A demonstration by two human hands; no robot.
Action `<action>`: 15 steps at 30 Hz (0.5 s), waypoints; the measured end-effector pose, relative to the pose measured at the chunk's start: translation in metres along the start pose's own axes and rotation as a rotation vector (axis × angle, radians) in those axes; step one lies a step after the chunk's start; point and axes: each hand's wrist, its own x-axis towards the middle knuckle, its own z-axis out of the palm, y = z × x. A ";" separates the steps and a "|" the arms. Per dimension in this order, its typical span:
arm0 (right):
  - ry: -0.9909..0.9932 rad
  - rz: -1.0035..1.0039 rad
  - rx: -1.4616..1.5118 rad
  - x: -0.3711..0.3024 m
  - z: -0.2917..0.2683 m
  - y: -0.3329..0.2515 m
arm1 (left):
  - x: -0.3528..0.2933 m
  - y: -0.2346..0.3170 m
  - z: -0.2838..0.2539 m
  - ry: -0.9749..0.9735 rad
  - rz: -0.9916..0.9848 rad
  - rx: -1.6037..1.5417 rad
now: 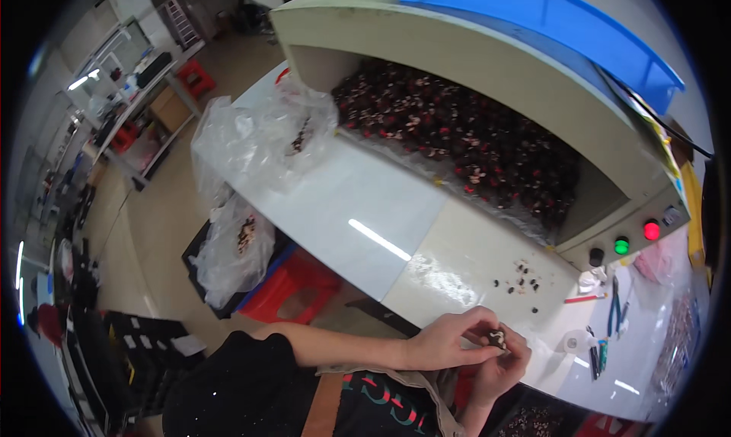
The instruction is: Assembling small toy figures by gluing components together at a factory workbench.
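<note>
Both your hands pinch one small part at the table's near edge.

Your left hand (445,344) and right hand (502,365) meet fingertip to fingertip, closed on a small dark-and-white part (497,338) held above the table (426,262). More loose parts (521,279) lie scattered just beyond, near the machine (487,79) with its green button (621,245) and red button (651,230).

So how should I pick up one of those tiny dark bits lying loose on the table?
Pinch one small dark piece across its sides with two fingertips, coming straight down from above. The pieces lie flat and scattered apart on the pale tabletop, so there is room around each, and they look too small for a whole-hand grab.
</note>
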 end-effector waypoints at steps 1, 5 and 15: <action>0.069 -0.026 -0.080 0.003 -0.012 -0.004 | 0.009 -0.001 0.010 -0.051 -0.004 -0.036; -0.067 -0.022 -0.209 0.015 -0.017 -0.003 | 0.013 -0.005 0.007 0.016 -0.026 -0.006; -0.092 -0.039 -0.245 0.025 -0.043 0.002 | 0.022 -0.022 0.033 0.134 0.007 0.022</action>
